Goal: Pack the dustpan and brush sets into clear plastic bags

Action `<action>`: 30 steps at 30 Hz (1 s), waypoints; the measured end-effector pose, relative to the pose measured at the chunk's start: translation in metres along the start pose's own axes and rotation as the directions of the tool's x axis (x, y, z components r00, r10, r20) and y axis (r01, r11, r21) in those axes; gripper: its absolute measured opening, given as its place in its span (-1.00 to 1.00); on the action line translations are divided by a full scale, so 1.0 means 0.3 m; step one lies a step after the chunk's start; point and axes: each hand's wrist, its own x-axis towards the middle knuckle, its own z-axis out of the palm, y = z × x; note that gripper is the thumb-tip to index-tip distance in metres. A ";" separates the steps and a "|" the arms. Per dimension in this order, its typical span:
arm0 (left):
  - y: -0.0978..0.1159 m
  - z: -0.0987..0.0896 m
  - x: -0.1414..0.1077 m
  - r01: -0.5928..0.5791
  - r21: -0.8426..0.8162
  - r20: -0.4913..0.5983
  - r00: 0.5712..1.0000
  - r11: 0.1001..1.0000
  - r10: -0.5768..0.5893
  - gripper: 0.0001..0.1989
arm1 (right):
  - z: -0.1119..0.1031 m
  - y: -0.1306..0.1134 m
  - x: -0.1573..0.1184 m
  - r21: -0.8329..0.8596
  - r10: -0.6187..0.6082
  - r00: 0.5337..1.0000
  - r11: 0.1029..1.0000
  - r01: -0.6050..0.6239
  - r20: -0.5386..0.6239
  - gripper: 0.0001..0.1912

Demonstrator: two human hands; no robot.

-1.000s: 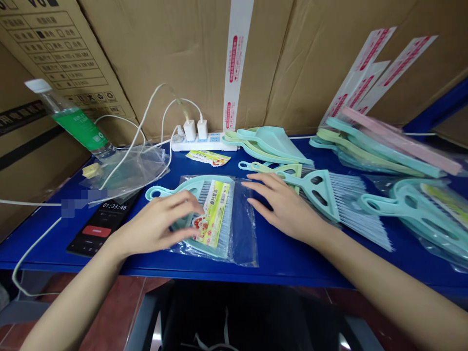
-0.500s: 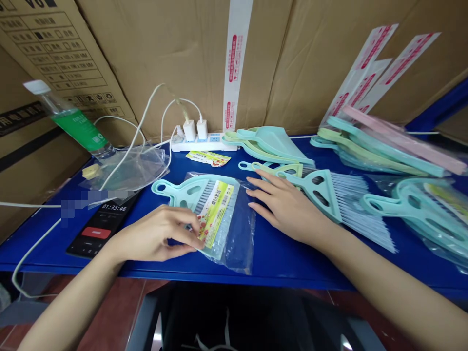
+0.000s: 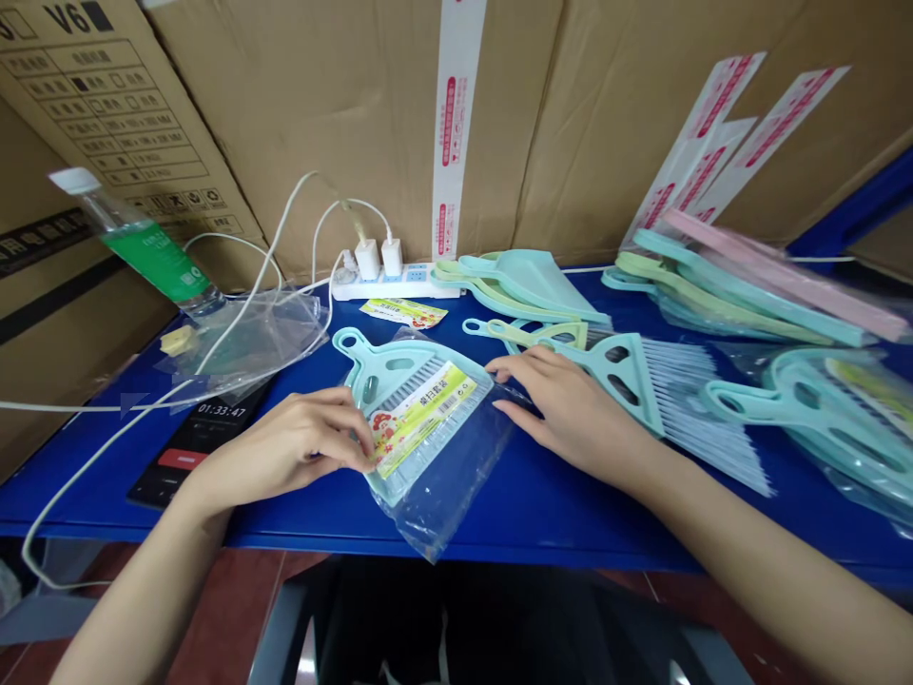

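A mint dustpan and brush set (image 3: 396,366) lies slantwise in a clear plastic bag (image 3: 449,499), with a yellow printed label card (image 3: 428,409) over the bristles. My left hand (image 3: 303,442) has its fingers and thumb closed on the set's lower left edge, beside the card's end. At the upper right edge, my right hand (image 3: 563,409) has fingers and thumb closing on the bag's side. Just behind that hand lie a mint brush (image 3: 631,381) with pale blue bristles and a yellow-green brush (image 3: 571,333), partly hidden.
Loose dustpans (image 3: 534,281) lie at the back beside a power strip (image 3: 399,283) and another label card (image 3: 403,312). Bagged sets (image 3: 813,390) and a pile with a pink dustpan (image 3: 777,266) occupy the right. A phone (image 3: 182,457), cables, empty bags and a bottle (image 3: 153,257) are left.
The bagged set has turned clockwise, its handle swinging up and right and its bag's open part toward the table's front. My right hand has come onto the bag's edge.
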 end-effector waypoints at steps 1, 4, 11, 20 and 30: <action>-0.002 -0.001 -0.002 0.015 0.012 -0.011 1.000 1.000 -0.015 -0.71 | -0.002 -0.002 0.001 0.012 -0.004 1.000 1.000 0.004 0.016 -0.78; -0.008 -0.003 -0.011 0.091 0.043 -0.064 0.994 0.995 -0.088 -0.68 | -0.005 -0.010 0.001 0.026 -0.007 0.999 1.000 0.006 0.042 -0.77; -0.018 -0.005 -0.021 0.217 0.205 -0.130 0.973 0.955 -0.193 -0.58 | 0.007 -0.026 0.002 0.058 0.017 0.998 0.998 -0.020 0.060 -0.66; 0.012 0.063 0.004 0.085 0.284 -0.059 0.996 0.955 -0.072 -0.70 | 0.030 -0.030 0.009 0.130 0.015 0.998 0.991 -0.022 0.059 -0.65; -0.003 0.073 0.006 0.080 0.353 -0.060 0.996 0.932 -0.063 -0.64 | -0.021 -0.057 -0.017 0.313 -0.055 0.971 0.949 -0.021 0.233 -0.59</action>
